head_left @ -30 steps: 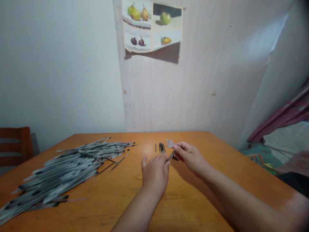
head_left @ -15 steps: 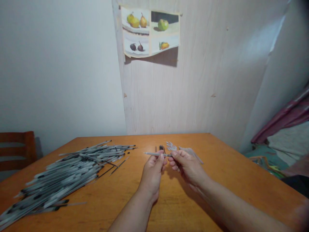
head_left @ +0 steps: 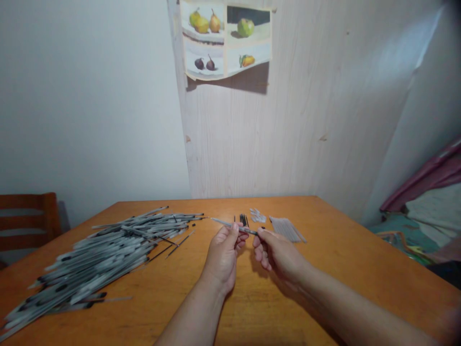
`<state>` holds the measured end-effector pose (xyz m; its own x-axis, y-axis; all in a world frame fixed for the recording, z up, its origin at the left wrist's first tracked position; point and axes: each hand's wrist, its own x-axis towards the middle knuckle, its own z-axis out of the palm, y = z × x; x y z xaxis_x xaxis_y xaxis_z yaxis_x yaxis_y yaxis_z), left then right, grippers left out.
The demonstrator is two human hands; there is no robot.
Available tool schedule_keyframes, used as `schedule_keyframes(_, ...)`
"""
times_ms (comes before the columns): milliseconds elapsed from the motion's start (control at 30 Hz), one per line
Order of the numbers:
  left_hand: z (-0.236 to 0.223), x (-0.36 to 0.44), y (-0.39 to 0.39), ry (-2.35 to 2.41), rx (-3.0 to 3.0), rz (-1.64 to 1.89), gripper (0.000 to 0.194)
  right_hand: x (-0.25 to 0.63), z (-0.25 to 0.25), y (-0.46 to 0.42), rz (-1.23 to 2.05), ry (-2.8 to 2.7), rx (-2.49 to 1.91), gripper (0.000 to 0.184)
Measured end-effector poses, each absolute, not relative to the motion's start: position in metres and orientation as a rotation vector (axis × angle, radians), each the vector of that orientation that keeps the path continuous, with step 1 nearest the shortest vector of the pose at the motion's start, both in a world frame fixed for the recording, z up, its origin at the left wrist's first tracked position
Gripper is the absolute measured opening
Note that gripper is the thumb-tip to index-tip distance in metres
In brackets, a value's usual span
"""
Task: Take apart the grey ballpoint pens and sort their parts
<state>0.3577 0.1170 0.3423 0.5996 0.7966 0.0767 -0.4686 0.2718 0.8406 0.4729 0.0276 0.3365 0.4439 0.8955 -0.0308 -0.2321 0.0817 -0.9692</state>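
Note:
My left hand (head_left: 223,252) is closed, thumb against fingers, round a slim clear pen (head_left: 221,222) held slantwise over the table. The pen's tip points up and to the left, and its dark end runs towards my right hand (head_left: 275,250). My right thumb and forefinger pinch that dark end; the other fingers are curled below. A small black piece (head_left: 263,228) shows just above the right fingertips; whether they touch it I cannot tell. Behind my hands lie several thin black refills (head_left: 244,219), small clear caps (head_left: 258,216) and a row of clear tubes (head_left: 287,229).
A large heap of clear pens with black ends (head_left: 108,254) covers the left of the wooden table (head_left: 288,307). A chair (head_left: 29,221) stands at the left. Fruit pictures (head_left: 226,41) hang on the wall, and cloths (head_left: 428,211) lie at the right.
The pen has tilted, its right end now lower. My right hand has shifted slightly lower and right, uncovering more of the clear tubes. The whole view has shifted slightly.

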Motion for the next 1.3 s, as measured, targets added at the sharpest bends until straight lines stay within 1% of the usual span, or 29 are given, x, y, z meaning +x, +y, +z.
schedule_keyframes(133, 0.344, 0.357, 0.116, 0.392, 0.969, 0.889, 0.037, 0.469, 0.339, 0.026, 0.911, -0.734, -1.218, 0.041)
schedule_keyframes(467, 0.345, 0.356, 0.117, 0.463, 0.955, 0.917, 0.04, 0.47, 0.339, 0.025, 0.819, -0.944, -1.252, 0.042)
schedule_keyframes(667, 0.345, 0.356, 0.118, 0.519, 0.946, 0.941, 0.045, 0.468, 0.341, 0.025, 0.599, -1.063, -1.339, 0.037)
schedule_keyframes(767, 0.345, 0.356, 0.118, 0.518, 0.941, 0.945, 0.047, 0.466, 0.34, 0.025, 0.526, -1.087, -1.333, 0.038)
schedule_keyframes(833, 0.345, 0.356, 0.119, 0.51, 0.941, 0.942, 0.047, 0.466, 0.339, 0.025, 0.556, -1.081, -1.326, 0.041)
schedule_keyframes(1000, 0.34, 0.357, 0.12, 0.493, 0.977, 0.935, 0.044, 0.47, 0.331, 0.026, 0.76, -0.999, -1.311, 0.057)
schedule_keyframes(1133, 0.339, 0.358, 0.12, 0.504, 0.999, 0.938, 0.044, 0.47, 0.336, 0.026, 0.808, -0.968, -1.288, 0.054)
schedule_keyframes(1300, 0.341, 0.358, 0.119, 0.54, 1.002, 0.957, 0.044, 0.467, 0.344, 0.024, 0.75, -1.023, -1.352, 0.05)
